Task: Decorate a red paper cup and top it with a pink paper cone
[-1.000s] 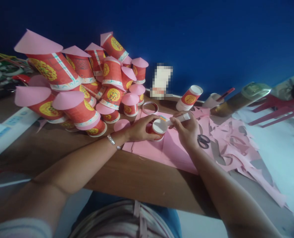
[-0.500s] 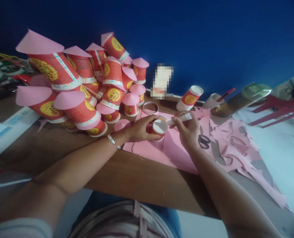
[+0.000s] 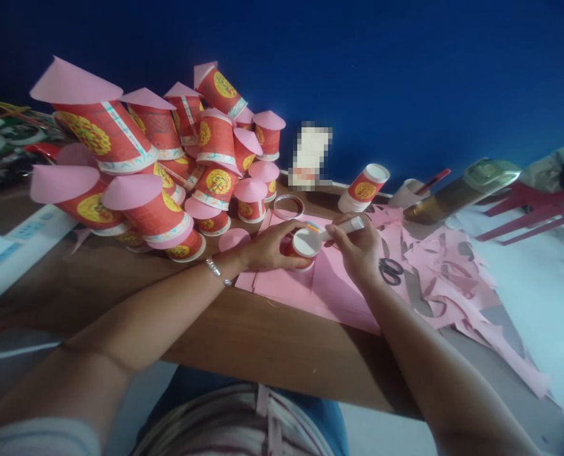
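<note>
My left hand (image 3: 273,246) is wrapped round a red paper cup (image 3: 307,244) with its pale round end facing up. Between the thumb and fingers of my right hand (image 3: 357,247) is a white glue stick (image 3: 351,226), its near end close to the cup's upper edge. By my left fingertips shows a small orange-and-blue striped piece (image 3: 314,227); I cannot tell whether it belongs to the glue stick. Under both hands lie sheets of pink paper (image 3: 332,278). A pair of black-handled scissors (image 3: 391,271) rests beside my right wrist.
Red cups with pink paper cones (image 3: 142,190) are piled at the left. A roll of tape (image 3: 289,206) lies behind my hands. Further right are stacked cups (image 3: 365,188), a white cup with a red pen (image 3: 405,192), a bottle (image 3: 467,190) and pink paper scraps (image 3: 453,278).
My right hand and the glue stick have shifted slightly to the left along the cup's edge. My left hand and the cup stay in place.
</note>
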